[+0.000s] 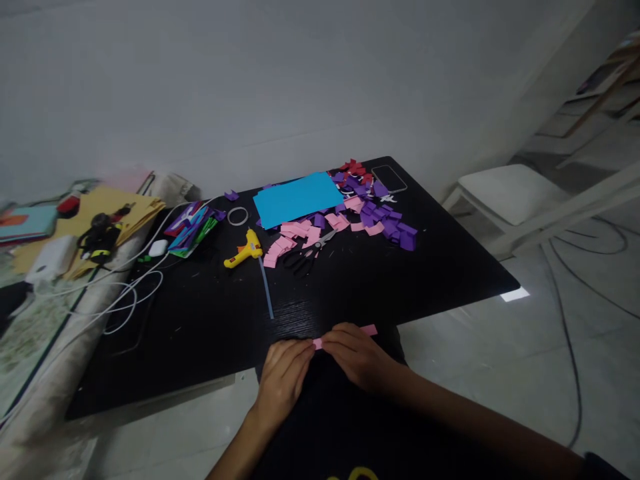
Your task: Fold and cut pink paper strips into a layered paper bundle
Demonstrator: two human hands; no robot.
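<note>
A narrow pink paper strip [369, 330] runs between my two hands at the front edge of the black table. My left hand [287, 363] pinches it at its left part, and the fingers cover that end. My right hand [356, 355] is closed on it farther along, with the strip's right end sticking out past the knuckles. Beyond the hands lie black-handled scissors [311, 253], partly spread, beside several folded pink paper pieces [295, 230]. To their left rests a yellow glue gun [245, 249] with a glue stick [266, 288] trailing from it.
Blue sheets [300, 198] lie at the back among purple pieces [383, 217] and red pieces [354, 167]. A phone [389, 179] is at the back right corner, and a tape ring [237, 216] near the glue gun. White cables [133, 290] loop at left. A white chair [500, 190] stands right.
</note>
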